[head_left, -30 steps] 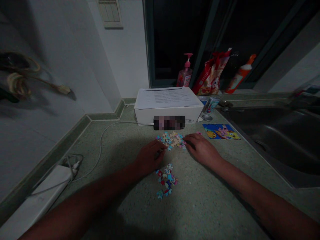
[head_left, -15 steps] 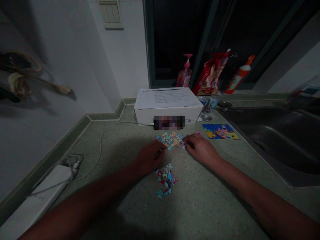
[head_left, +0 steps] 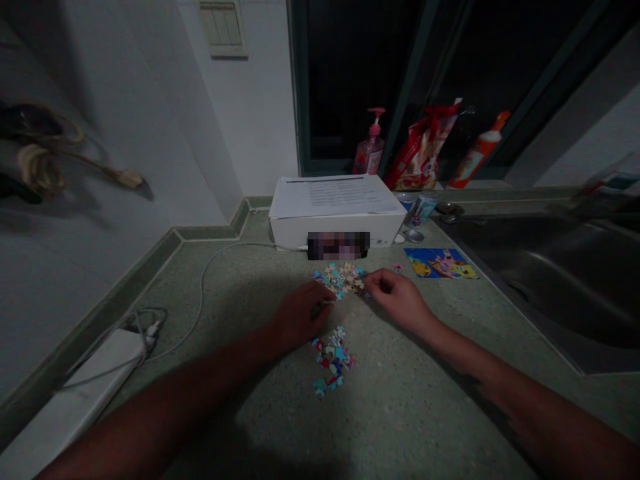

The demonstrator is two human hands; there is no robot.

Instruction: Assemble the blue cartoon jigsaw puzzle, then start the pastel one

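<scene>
Small jigsaw pieces [head_left: 343, 277] lie in a loose pile on the green speckled counter, some pale-backed and some coloured. My left hand [head_left: 305, 310] rests at the pile's lower left edge with its fingers curled in; what they hold, if anything, is hidden. At the right edge of the pile is my right hand [head_left: 393, 293], thumb and fingers pinched, and anything between the tips is too small to name. A second group of colourful pieces [head_left: 333, 360] lies nearer to me. One pinkish piece [head_left: 397, 267] sits apart, beyond my right hand.
Behind the pile stand a phone [head_left: 338, 246] with a pixelated screen and a white box [head_left: 335, 200]. A cartoon card [head_left: 441, 263] lies on the right, before a metal sink [head_left: 550, 267]. A white cable [head_left: 201, 287] and power strip [head_left: 75, 400] are on the left.
My right hand has shifted slightly at the pile's right edge, and its fingertips now cover some pieces there. The pinkish piece beyond it shows more fully. My left hand has barely moved.
</scene>
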